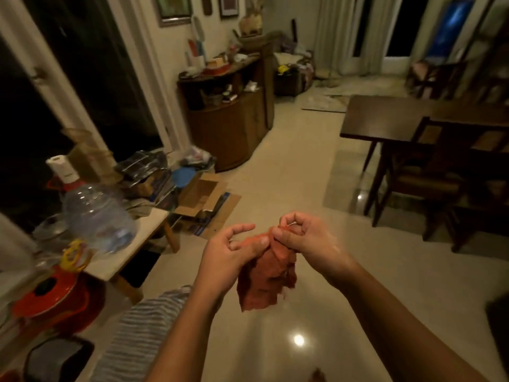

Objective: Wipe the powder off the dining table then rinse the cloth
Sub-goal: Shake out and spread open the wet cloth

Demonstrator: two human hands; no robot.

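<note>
An orange-red cloth [265, 282] hangs in the air in front of me, over the tiled floor. My left hand [228, 257] pinches its top edge between thumb and fingers. My right hand [303, 241] pinches the same top edge just to the right, thumb against curled fingers. The cloth's lower part droops free below both hands. The dark wooden dining table [385, 117] stands at the right, some way ahead; no powder can be made out on it from here.
Dark wooden chairs [429, 177] stand by the table. A low white table [124, 255] at the left holds a big water bottle [96, 216] and a paper roll [62, 168]. Flattened cardboard boxes [203, 197] lie on the floor. A wooden cabinet [231, 117] stands further back.
</note>
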